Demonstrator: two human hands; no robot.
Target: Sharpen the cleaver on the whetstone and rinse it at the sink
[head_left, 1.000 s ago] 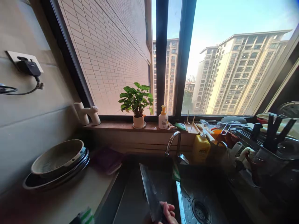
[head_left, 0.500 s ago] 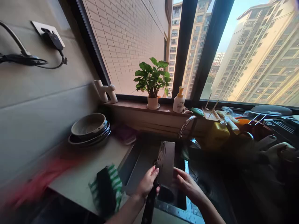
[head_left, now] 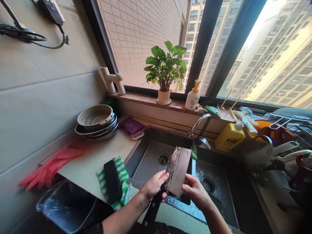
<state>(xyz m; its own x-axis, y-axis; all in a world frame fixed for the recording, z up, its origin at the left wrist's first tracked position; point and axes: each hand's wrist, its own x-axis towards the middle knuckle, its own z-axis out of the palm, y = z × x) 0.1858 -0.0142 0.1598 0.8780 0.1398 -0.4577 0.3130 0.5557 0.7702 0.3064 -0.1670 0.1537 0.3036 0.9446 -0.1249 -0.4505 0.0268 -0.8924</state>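
A wet cleaver [head_left: 179, 170] with a broad rectangular blade and a black riveted handle is held over the front of the sink. My left hand [head_left: 156, 186] is closed round it where handle meets blade, thumb lying on top. At the blade's right edge, my right hand [head_left: 195, 190] pinches the metal between thumb and fingers; the fingertips behind the blade are hidden. Below lies the dark double-basin sink [head_left: 138, 164]. To the left, a black sharpening stone [head_left: 112, 180], or a block like one, rests on a green-and-white striped cloth [head_left: 122, 172] on the counter.
Bowls topped by a colander [head_left: 96, 116] stand at the back left. Pink rubber gloves [head_left: 50, 165] hang at the counter's left edge, above a lined bin [head_left: 68, 206]. The faucet [head_left: 200, 125] rises behind the sink. A yellow jug [head_left: 229, 138] and a potted plant [head_left: 164, 96] stand near the window.
The head view has tilted down and sharpened, bringing the bin and both drains into clearer sight. Both hands still hold the cleaver, its blade now leaning slightly more to the right.
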